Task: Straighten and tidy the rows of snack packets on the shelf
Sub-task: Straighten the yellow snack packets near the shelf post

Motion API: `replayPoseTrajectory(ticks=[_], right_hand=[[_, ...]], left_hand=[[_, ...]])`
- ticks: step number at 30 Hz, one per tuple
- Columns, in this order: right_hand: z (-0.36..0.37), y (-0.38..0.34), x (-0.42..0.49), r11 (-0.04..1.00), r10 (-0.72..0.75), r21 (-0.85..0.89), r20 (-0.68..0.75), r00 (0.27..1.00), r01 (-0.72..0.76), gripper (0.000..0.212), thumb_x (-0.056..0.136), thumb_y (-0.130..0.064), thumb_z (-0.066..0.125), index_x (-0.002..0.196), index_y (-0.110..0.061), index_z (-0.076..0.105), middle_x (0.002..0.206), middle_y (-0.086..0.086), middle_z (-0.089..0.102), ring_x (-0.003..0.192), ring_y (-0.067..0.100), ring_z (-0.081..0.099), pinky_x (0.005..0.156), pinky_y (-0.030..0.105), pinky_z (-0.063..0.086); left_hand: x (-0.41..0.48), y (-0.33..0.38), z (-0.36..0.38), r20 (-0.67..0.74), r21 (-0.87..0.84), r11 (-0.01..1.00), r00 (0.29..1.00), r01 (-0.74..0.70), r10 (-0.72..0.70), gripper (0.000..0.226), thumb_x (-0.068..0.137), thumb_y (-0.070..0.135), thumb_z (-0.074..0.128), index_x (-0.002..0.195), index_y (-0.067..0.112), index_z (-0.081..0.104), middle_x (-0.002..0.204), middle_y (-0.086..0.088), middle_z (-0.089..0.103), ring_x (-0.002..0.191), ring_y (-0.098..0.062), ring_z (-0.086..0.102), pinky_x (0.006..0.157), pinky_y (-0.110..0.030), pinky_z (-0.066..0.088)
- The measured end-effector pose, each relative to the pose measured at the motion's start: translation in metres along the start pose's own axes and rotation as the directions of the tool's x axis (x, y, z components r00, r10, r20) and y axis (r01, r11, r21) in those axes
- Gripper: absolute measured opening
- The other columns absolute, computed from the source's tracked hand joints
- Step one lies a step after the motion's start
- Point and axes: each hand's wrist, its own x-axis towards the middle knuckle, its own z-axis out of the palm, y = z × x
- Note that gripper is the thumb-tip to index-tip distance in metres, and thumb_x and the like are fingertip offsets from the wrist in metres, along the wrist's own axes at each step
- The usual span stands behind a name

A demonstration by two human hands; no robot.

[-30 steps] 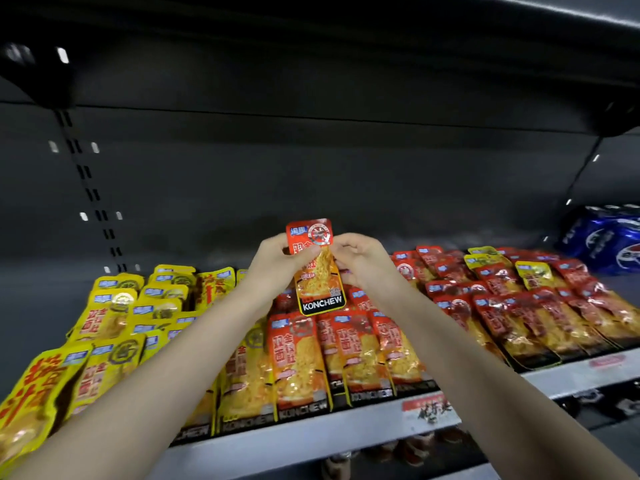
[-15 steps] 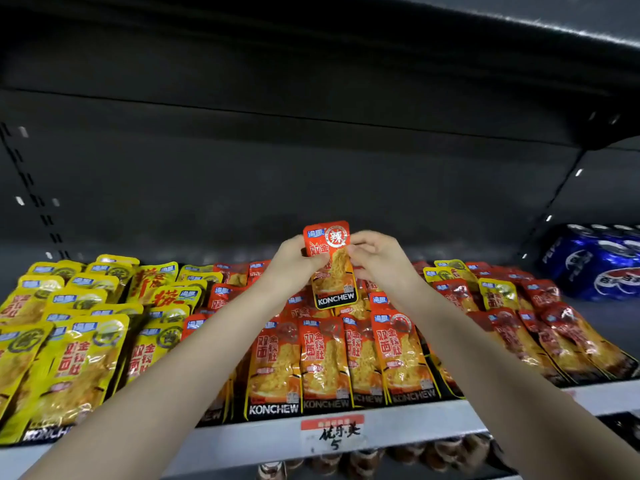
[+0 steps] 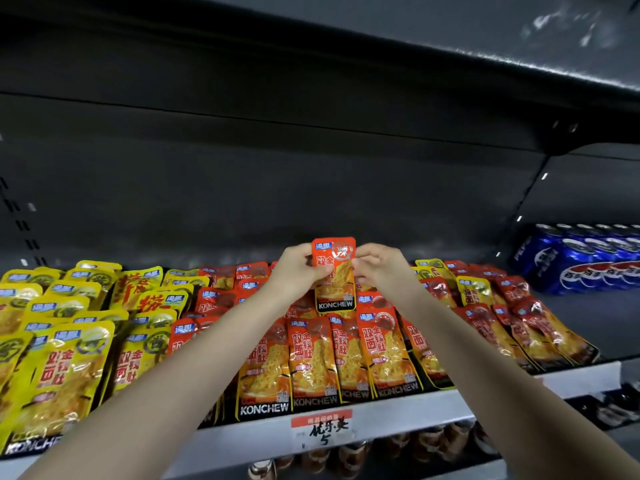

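Note:
An orange-red snack packet marked KONCHEW is held upright above the middle rows. My left hand pinches its left edge and my right hand pinches its right edge. Below it, rows of orange-red packets lie overlapping on the sloped shelf. Yellow packets fill the left side, some of them askew. More red packets with a few yellow ones lie on the right. My forearms hide part of the middle rows.
Blue drink cans stand at the far right of the shelf. A handwritten price label hangs on the shelf's front rail. A dark shelf overhangs above. Jars show on the level below.
The view has shifted, so the shelf now sits further right in the frame. Both hands keep the same packet upright over the middle rows, barely moved.

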Motion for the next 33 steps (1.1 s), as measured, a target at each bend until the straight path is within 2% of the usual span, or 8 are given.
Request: replayPoseTrajectory(ticks=[4,7,13,16,21,25,28,33], right_hand=[[0.001,0.006,-0.003,1.0,0.01,-0.007,-0.019,1.0,-0.01,0.009,0.093,-0.013,0.057,0.097,-0.013,0.065,0.091,0.008,0.069,0.093,0.026,0.067,0.083,0.032,0.056],[0.003,0.012,-0.001,0.999,0.004,-0.036,-0.016,1.0,-0.005,0.008,0.093,-0.017,0.058,0.094,-0.02,0.065,0.091,0.003,0.07,0.092,0.02,0.067,0.088,0.036,0.055],[-0.001,0.014,0.007,0.997,-0.038,-0.062,0.038,0.999,0.04,0.01,0.095,-0.02,0.055,0.098,-0.021,0.065,0.09,-0.003,0.069,0.092,0.01,0.064,0.081,0.025,0.051],[-0.005,0.014,0.01,0.996,-0.068,-0.047,0.076,0.995,0.072,0.009,0.094,-0.02,0.056,0.096,-0.022,0.065,0.088,-0.003,0.069,0.089,0.008,0.065,0.084,0.027,0.051],[-0.013,0.022,0.012,0.99,-0.117,-0.056,0.157,0.981,0.127,0.009,0.094,-0.018,0.056,0.09,-0.02,0.064,0.086,-0.002,0.071,0.083,0.003,0.065,0.076,0.019,0.049],[-0.016,0.028,0.017,0.991,-0.114,-0.036,0.227,0.967,0.125,0.008,0.094,-0.017,0.057,0.091,-0.017,0.064,0.085,-0.002,0.071,0.08,0.004,0.066,0.068,0.01,0.049],[-0.017,0.033,0.019,0.993,-0.1,-0.032,0.261,0.96,0.112,0.009,0.094,-0.016,0.057,0.098,-0.014,0.064,0.087,-0.002,0.07,0.083,0.007,0.068,0.067,0.011,0.048],[-0.015,0.031,0.017,0.979,-0.128,-0.115,0.299,0.946,0.169,0.028,0.096,-0.014,0.053,0.123,-0.014,0.051,0.086,-0.003,0.066,0.074,0.0,0.063,0.065,0.009,0.046]], left_hand=[[0.002,-0.012,0.004,0.002,0.016,1.0,1.0,0.009,-0.009,0.029,0.083,0.013,0.07,0.111,0.015,0.063,0.108,-0.004,0.069,0.1,-0.018,0.066,0.09,-0.044,0.053],[0.003,-0.016,0.005,-0.014,0.023,1.0,1.0,0.012,-0.012,0.028,0.083,0.013,0.07,0.111,0.013,0.064,0.107,-0.004,0.069,0.1,-0.018,0.066,0.09,-0.044,0.053],[0.003,-0.015,0.006,-0.042,0.027,1.0,0.999,0.007,-0.006,0.024,0.084,0.01,0.068,0.107,0.015,0.065,0.104,-0.005,0.07,0.095,-0.017,0.067,0.084,-0.039,0.056],[0.003,-0.01,0.005,-0.061,0.035,0.999,0.998,-0.014,0.016,0.021,0.083,0.008,0.068,0.098,0.022,0.065,0.096,0.002,0.07,0.092,-0.015,0.067,0.08,-0.035,0.057],[0.0,-0.01,0.007,-0.044,0.09,0.996,0.999,-0.015,0.019,0.021,0.083,0.011,0.069,0.093,0.029,0.063,0.09,0.01,0.068,0.089,-0.011,0.068,0.079,-0.034,0.058],[-0.004,-0.009,0.009,-0.018,0.136,0.99,1.0,0.024,-0.022,0.023,0.083,0.014,0.069,0.104,0.022,0.064,0.096,0.005,0.07,0.092,-0.012,0.068,0.083,-0.037,0.057],[-0.006,-0.008,0.012,0.0,0.169,0.985,0.999,0.034,-0.034,0.029,0.085,0.014,0.067,0.113,0.019,0.06,0.104,0.001,0.069,0.095,-0.012,0.067,0.082,-0.035,0.058],[-0.009,-0.009,0.019,-0.012,0.262,0.965,1.0,0.015,-0.012,0.055,0.091,0.016,0.06,0.135,0.031,0.031,0.106,-0.003,0.059,0.092,-0.016,0.065,0.069,-0.027,0.059]])
